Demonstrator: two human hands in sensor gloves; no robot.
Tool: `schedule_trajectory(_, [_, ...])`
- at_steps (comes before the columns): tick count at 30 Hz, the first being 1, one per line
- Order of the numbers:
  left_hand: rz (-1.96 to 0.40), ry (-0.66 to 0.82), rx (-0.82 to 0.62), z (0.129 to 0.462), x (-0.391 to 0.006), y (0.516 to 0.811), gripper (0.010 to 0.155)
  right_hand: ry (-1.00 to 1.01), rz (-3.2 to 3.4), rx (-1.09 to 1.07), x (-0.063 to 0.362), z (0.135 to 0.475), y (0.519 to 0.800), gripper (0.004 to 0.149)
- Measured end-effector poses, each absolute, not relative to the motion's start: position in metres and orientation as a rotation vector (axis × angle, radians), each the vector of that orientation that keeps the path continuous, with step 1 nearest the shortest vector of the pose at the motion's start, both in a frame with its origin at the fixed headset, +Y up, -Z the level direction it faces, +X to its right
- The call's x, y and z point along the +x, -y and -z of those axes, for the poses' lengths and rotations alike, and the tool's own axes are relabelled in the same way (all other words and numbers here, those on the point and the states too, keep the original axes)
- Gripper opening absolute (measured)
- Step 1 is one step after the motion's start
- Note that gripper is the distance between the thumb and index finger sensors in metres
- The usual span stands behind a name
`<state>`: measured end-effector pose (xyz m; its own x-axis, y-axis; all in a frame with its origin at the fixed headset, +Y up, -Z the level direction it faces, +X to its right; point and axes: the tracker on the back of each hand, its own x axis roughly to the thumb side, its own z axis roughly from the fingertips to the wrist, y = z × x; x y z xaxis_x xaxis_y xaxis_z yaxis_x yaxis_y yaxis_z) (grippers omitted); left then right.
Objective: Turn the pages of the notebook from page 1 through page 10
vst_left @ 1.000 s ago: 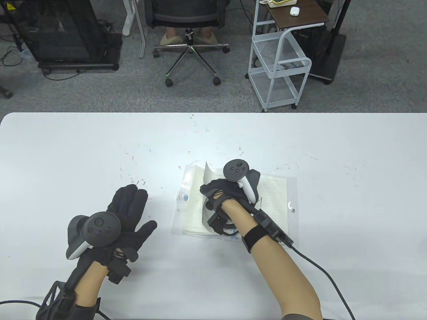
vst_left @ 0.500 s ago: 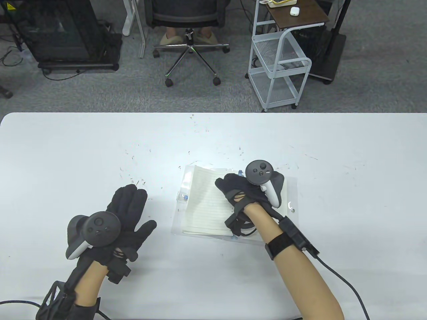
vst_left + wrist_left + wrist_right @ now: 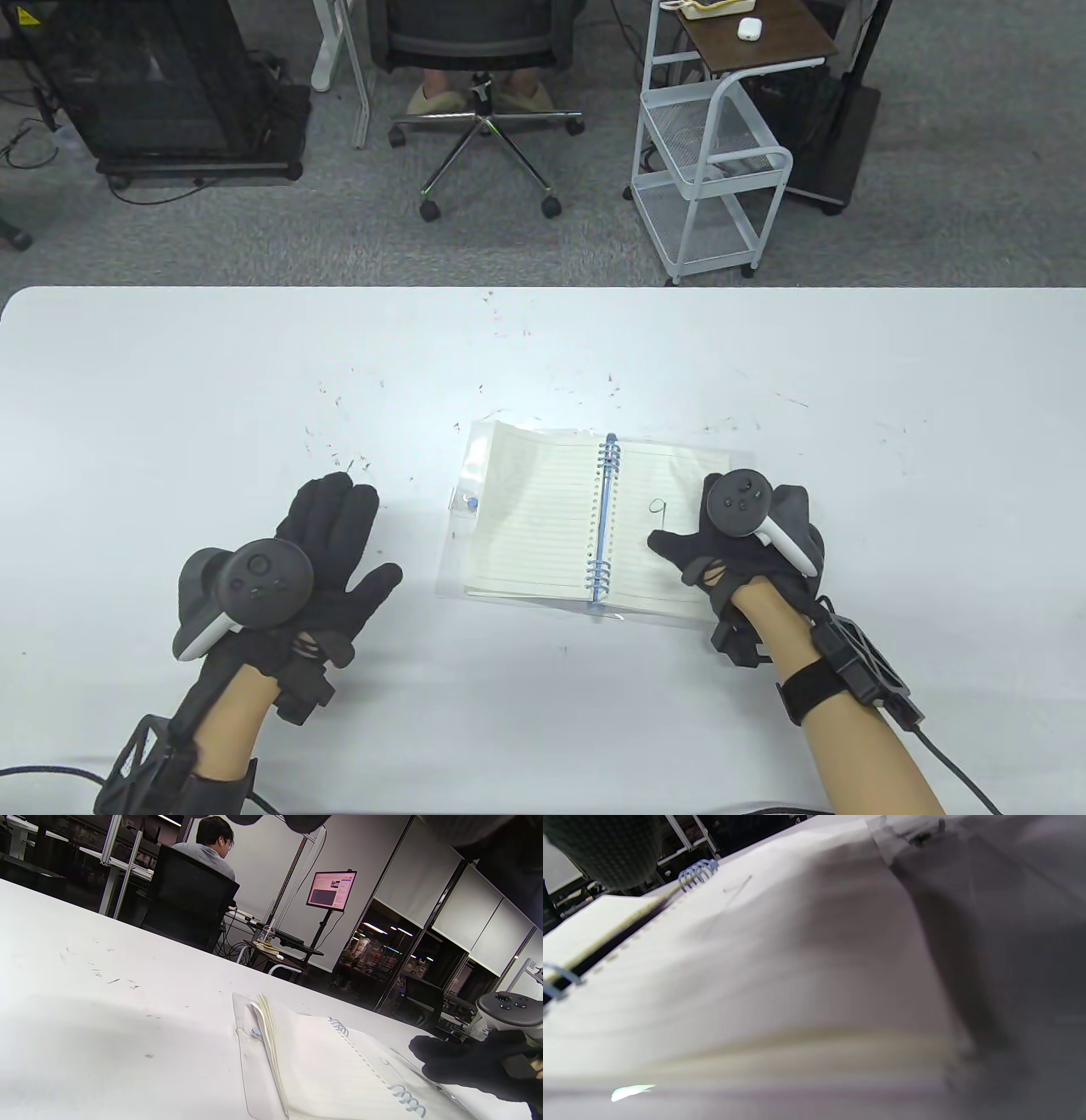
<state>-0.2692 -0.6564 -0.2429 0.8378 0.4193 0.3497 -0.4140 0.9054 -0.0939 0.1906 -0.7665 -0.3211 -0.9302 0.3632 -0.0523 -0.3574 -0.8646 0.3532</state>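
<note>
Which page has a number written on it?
The right page of the notebook, marked 9 near its top; the left page shows only lines.

Lined matt paper notebook [image 3: 543,509] in clear glossy plastic cover [image 3: 462,475], on smooth white table [image 3: 170,382].

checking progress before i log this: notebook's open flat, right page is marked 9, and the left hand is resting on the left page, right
Not quite. In the table view the left hand rests on the bare table, apart from the notebook and to its left; it is the right hand that lies over the notebook's right edge. The rest holds: the notebook lies open flat, and the right page shows a handwritten 9.
</note>
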Motion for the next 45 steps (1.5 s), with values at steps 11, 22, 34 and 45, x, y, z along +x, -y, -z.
schedule_trajectory(11, [-0.439, 0.370, -0.020, 0.243, -0.268, 0.657, 0.087, -0.695, -2.804, 0.095, 0.178, 0.316, 0.786, 0.111])
schedule_trajectory(22, [-0.438, 0.366, -0.026, 0.243, -0.267, 0.658, 0.087, -0.498, -2.730, 0.140, 0.159, 0.316, 0.768, 0.104])
schedule_trajectory(34, [-0.442, 0.364, -0.023, 0.244, -0.268, 0.657, 0.087, -0.374, -2.336, 0.087, 0.176, 0.315, 0.740, 0.097])
schedule_trajectory(45, [-0.448, 0.364, -0.024, 0.244, -0.269, 0.658, 0.085, -0.113, -1.767, -0.321, 0.222, 0.310, 0.744, 0.083])
